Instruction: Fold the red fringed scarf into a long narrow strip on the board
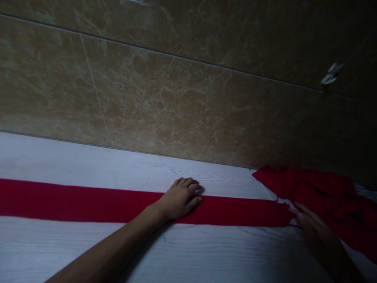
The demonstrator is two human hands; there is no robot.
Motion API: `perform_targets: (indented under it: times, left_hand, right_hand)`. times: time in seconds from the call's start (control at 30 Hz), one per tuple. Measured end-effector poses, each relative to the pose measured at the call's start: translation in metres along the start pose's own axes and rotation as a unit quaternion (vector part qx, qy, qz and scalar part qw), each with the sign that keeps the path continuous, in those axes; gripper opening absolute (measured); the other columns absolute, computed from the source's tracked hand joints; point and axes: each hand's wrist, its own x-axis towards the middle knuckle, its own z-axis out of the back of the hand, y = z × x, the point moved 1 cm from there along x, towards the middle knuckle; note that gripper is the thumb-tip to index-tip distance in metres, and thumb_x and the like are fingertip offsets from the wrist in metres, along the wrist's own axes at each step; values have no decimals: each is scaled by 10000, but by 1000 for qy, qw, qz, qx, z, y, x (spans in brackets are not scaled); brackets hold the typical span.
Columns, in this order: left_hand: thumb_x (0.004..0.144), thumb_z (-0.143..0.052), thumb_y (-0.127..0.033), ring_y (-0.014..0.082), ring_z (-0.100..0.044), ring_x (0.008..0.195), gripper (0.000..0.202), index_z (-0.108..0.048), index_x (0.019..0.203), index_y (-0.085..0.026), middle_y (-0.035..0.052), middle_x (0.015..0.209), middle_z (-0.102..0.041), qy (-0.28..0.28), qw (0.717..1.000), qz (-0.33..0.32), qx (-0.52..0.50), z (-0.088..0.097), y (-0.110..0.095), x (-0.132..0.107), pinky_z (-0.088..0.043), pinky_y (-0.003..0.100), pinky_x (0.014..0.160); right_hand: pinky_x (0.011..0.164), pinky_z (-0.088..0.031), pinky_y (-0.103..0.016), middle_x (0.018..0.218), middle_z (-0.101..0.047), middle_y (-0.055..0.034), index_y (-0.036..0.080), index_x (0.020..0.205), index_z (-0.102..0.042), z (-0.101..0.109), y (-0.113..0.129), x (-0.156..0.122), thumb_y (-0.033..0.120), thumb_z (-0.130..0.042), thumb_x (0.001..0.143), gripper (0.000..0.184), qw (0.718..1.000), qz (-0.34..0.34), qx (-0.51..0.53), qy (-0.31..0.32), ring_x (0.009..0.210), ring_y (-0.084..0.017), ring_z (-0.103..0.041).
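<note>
A long, flat strip of red fabric [97,202] runs from the left edge across the pale surface. My left hand [181,198] lies palm down on the strip, its fingers loosely apart and reaching past the strip's far edge. At the right, my right hand [315,228] pinches the strip's narrowed end between thumb and fingers; dim light and blur hide the exact grip. Loose red threads show around that end. Just beyond my right hand is a crumpled heap of red fabric [321,188].
The pale wood-grain surface [188,251] meets a brown marbled tile wall [165,98] at the back. A small whitish object with a cord [332,74] is at the wall on the upper right. The right side is dark.
</note>
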Motion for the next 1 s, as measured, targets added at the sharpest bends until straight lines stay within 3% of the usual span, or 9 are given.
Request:
perform_targets:
  times: [0.13,0.23,0.47,0.57,0.67,0.8,1.0]
  left_hand:
    - [1015,-496,-396,268,-558,1248,363,-622,1315,-234,99,1339,-631,2,1000,5,2,2,0,0,-411,460,1115]
    - [1016,-495,-394,268,-565,1239,361,-627,1306,-224,104,1331,-633,1,1000,7,1,2,-1,0,-411,464,1115]
    - [1020,-491,-389,275,-554,1275,362,-628,1308,-218,111,1339,-635,10,1000,4,7,3,-3,0,-406,479,1131]
    - [1025,-480,-403,272,-558,1282,366,-630,1305,-221,110,1349,-636,11,1000,5,9,3,-2,0,-401,484,1145]
    - [1035,-447,-446,295,-486,1389,419,-598,1361,-231,117,1449,-584,24,1000,11,4,2,-3,-1,-349,530,1193]
    - [1033,-377,-571,375,-213,1551,574,-467,1506,-259,132,1645,-355,70,997,32,2,3,-10,-6,-202,664,1227]
    - [1032,-331,-609,381,-148,1563,615,-426,1534,-268,147,1658,-319,106,994,24,9,3,-22,-13,-127,689,1227]
  right_hand:
    - [1050,-527,-551,1400,-623,-151,194,1198,-710,-2,-1,3,527,-366,998,518,999,-19,14,23,1292,-357,-593]
    - [1056,-516,-597,1412,-615,-157,200,1195,-711,-1,14,10,583,-416,963,537,999,-9,27,24,1283,-380,-597]
    - [1189,-363,-597,1577,-454,-111,218,1419,-591,-11,109,46,554,-344,1014,582,988,60,52,131,1464,-329,-405]
    - [1202,-290,-642,1616,-375,-106,224,1507,-498,-24,132,53,567,-318,1011,629,977,91,25,193,1504,-333,-313]
    - [1187,-297,-663,1615,-371,-98,240,1546,-439,-31,135,47,552,-284,1018,633,968,98,-15,230,1508,-327,-292]
    - [1173,-329,-661,1607,-390,-101,232,1580,-374,-22,132,30,502,-249,1030,625,963,126,-45,236,1510,-322,-290]
    - [1139,-369,-671,1612,-384,-119,222,1589,-346,-6,122,8,431,-235,1035,603,960,144,-54,232,1507,-323,-314]
